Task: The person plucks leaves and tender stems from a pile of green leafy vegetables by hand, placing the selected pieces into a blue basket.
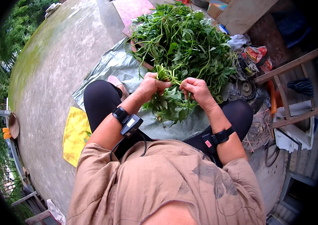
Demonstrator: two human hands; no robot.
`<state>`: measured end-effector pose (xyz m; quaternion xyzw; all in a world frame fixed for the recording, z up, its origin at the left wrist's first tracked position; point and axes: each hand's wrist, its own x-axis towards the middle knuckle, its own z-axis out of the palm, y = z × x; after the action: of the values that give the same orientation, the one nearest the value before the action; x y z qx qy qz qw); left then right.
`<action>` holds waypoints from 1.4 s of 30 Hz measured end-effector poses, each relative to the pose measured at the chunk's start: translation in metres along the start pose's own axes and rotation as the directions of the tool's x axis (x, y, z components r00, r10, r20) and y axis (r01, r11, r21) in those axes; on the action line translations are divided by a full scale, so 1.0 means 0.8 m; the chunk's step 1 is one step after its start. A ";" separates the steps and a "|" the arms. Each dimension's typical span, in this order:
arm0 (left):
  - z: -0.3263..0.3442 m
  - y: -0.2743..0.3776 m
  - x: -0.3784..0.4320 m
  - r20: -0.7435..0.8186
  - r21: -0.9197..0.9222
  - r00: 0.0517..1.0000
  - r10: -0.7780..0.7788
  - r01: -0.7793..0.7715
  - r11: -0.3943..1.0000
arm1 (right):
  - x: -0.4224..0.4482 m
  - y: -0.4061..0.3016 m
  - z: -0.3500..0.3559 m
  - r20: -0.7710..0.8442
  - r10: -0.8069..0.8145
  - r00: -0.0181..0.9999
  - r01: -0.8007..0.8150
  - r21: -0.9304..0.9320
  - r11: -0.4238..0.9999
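Note:
My left hand [153, 85] is closed around a bunch of green leafy stems [161, 72], with the cut ends pointing up and leaves hanging below. Close on its right, my right hand [194, 89] pinches a thin stem between thumb and fingers. Just beyond both hands lies a large heap of leafy green vines [187, 42], partly over a round reddish-brown rim [147, 65]. Beneath the hands and the heap spreads a pale grey-green plastic sheet [114, 63].
A yellow sack [74, 135] lies on the concrete floor to the left. At the right are a wooden ladder-like frame [281, 90], a round chopping block of wood [257, 128], plastic bags [239, 41] and an orange handle-like object [272, 98]. Cardboard [243, 14] stands at the back right.

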<state>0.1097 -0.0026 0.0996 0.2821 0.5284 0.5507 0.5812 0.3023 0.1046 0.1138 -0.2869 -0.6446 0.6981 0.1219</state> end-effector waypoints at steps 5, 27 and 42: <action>-0.068 0.109 -0.058 -0.267 0.103 0.937 0.226 -0.205 0.973 | 0.000 -0.001 -0.042 -0.142 -0.011 0.990 0.013 0.016 1.000; -0.328 -0.313 -0.393 -0.895 0.293 0.406 -0.181 0.845 0.447 | -0.001 0.030 -0.014 -0.226 0.057 0.972 -0.136 -0.352 0.926; -0.377 -0.484 -0.402 -0.845 0.460 0.531 0.066 0.659 0.595 | -0.066 -0.086 0.005 -0.218 -0.160 0.963 0.182 0.089 0.979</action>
<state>0.0162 -0.4715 -0.2405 0.1089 0.9461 0.2254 0.2056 0.3291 0.0825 0.1932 -0.2950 -0.6119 0.6846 0.2643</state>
